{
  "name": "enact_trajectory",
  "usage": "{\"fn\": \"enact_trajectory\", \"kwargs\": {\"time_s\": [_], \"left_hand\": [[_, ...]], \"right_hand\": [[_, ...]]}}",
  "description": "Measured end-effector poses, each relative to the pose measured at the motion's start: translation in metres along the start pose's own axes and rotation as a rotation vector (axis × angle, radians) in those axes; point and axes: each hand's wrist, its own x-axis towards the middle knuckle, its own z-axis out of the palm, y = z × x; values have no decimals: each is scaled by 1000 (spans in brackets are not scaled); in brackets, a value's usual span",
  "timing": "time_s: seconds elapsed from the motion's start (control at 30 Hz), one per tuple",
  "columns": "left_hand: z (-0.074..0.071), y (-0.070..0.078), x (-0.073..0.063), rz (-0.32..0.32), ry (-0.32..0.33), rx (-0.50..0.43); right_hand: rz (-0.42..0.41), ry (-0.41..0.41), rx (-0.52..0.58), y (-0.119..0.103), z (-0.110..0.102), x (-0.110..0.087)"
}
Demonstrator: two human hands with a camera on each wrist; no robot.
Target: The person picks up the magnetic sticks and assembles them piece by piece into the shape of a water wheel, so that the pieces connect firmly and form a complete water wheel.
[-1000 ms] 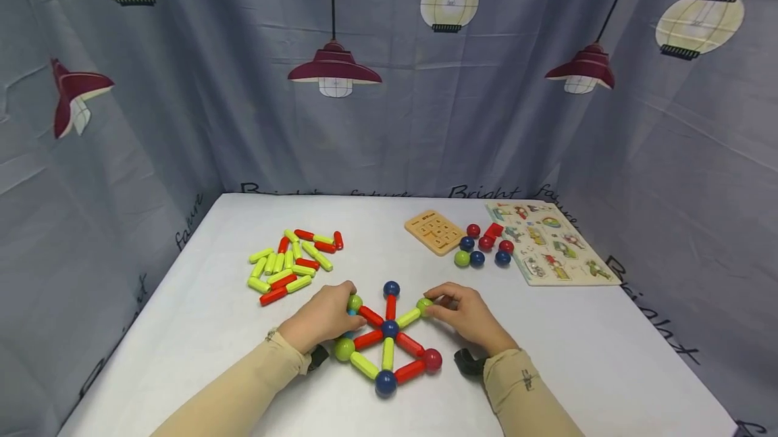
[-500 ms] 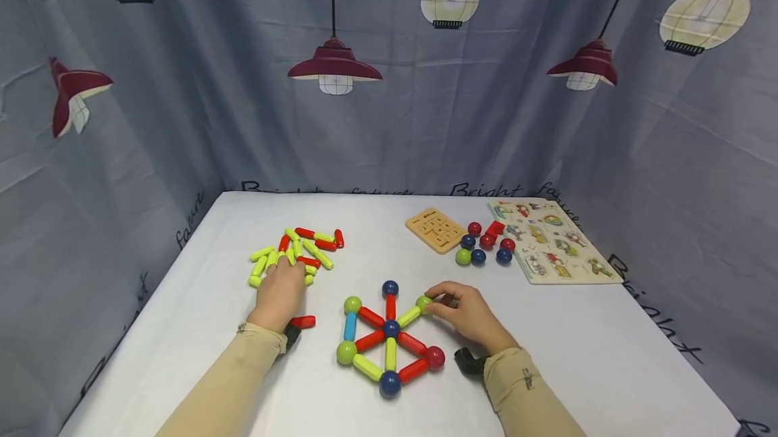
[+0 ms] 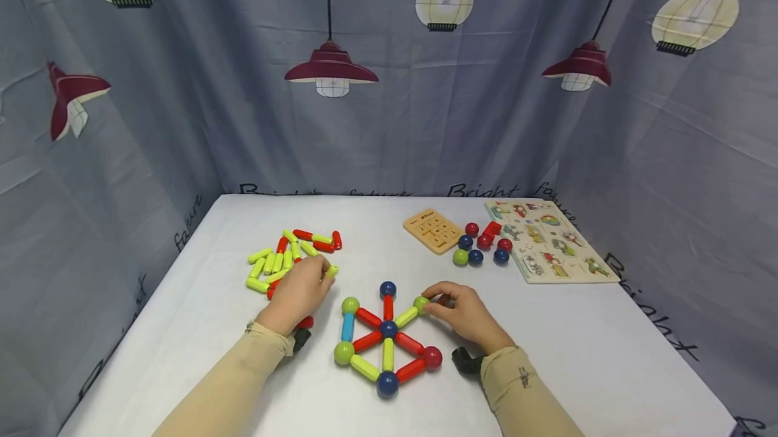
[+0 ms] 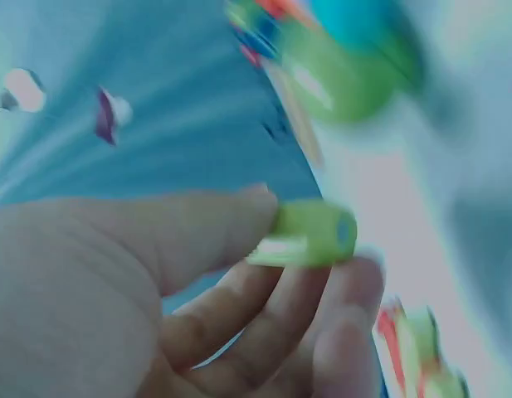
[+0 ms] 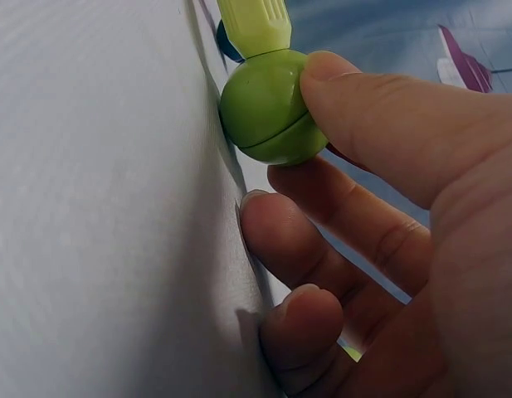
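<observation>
A wheel-like build of magnetic rods and balls lies on the white table, its rods meeting at a dark blue centre ball [image 3: 388,329]. My right hand [image 3: 464,312] pinches the green ball [image 5: 268,104] at the build's upper right between thumb and index finger; a yellow-green rod [image 3: 406,317] joins it to the centre. My left hand [image 3: 299,294], between the loose rods and the build, pinches a yellow-green magnetic rod [image 4: 312,233] between thumb and fingers. A blue rod [image 3: 348,327] links the two green balls on the build's left side.
Loose yellow-green and red rods [image 3: 267,263] lie in a pile at the back left. Several balls [image 3: 476,257] sit at the back right, beside a wooden number puzzle [image 3: 433,231] and a picture board [image 3: 550,244]. A grey curtain [image 3: 389,140] surrounds the table.
My left hand left the build's left side, reached into the rod pile and now comes back rightward with a yellow-green rod. My right hand stays on the green ball.
</observation>
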Motion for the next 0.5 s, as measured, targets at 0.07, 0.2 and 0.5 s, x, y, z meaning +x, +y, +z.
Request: {"fn": "enact_trajectory", "kwargs": {"time_s": [0.07,0.2,0.5], "left_hand": [[0,18,4,30,-76,-103],[8,43,12,103,-204,-163],[23,50,16,225,-284,-30]], "right_hand": [[5,5,-3,0,-1,0],[5,9,6,0,-1,-1],[-6,-9,8,-2,0,-1]]}}
